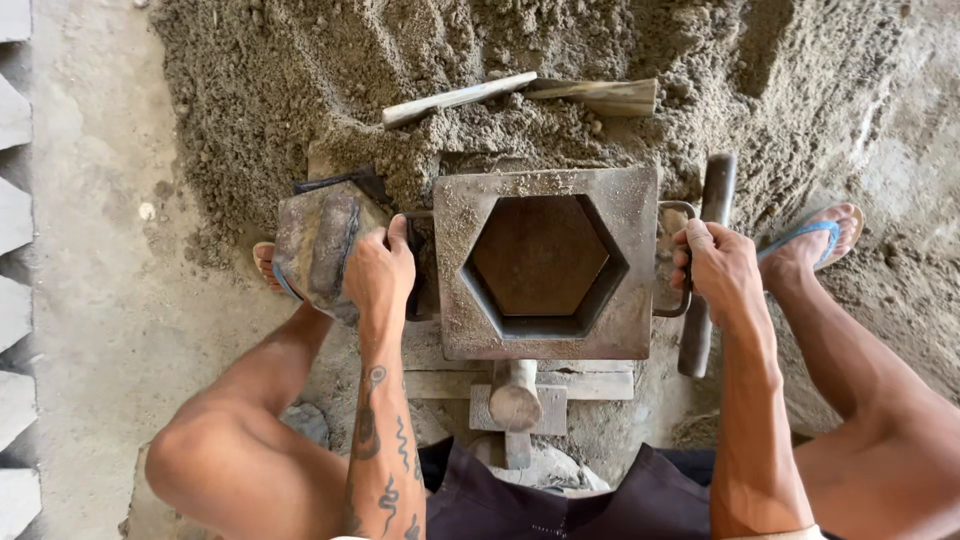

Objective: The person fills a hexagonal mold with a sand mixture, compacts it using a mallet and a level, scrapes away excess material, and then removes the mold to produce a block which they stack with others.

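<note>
A square metal mould (pixel 460 270) with an empty hexagonal opening sits on the ground in front of me, dusted with sand. My left hand (pixel 380 272) is closed around the handle on the mould's left side. My right hand (pixel 715 265) is closed around the loop handle (pixel 668 262) on its right side. Both arms reach forward between my bent knees.
A large pile of damp sand (pixel 500 60) lies behind the mould with a wooden-handled tool (pixel 520 93) stuck in it. A dark rod (pixel 708 262) lies right of the mould, a metal block (pixel 318 245) left. Wooden rammer (pixel 515 392) below. Finished blocks (pixel 14 250) line the left edge.
</note>
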